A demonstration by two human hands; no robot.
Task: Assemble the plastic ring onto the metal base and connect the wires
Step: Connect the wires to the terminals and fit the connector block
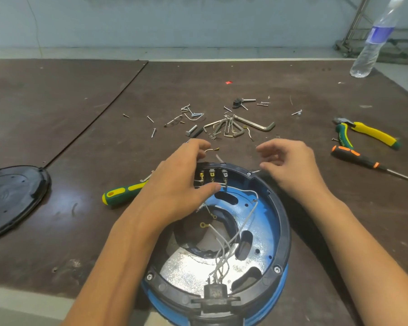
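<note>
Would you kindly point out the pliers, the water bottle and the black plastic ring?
pliers (374, 134), head view, yellow handle.
water bottle (381, 34), head view, blue label.
black plastic ring (284, 227), head view, right rim.

The left hand (181, 184) covers the far-left rim of the black plastic ring (283, 220) and the shaft of the green-and-yellow screwdriver (120, 192). What its fingertips (201, 144) grip is hidden. The blue metal base (265, 216) runs off the bottom edge, and the black cover (14, 198) off the left. The top of the water bottle (373, 43) is blurred.
</note>
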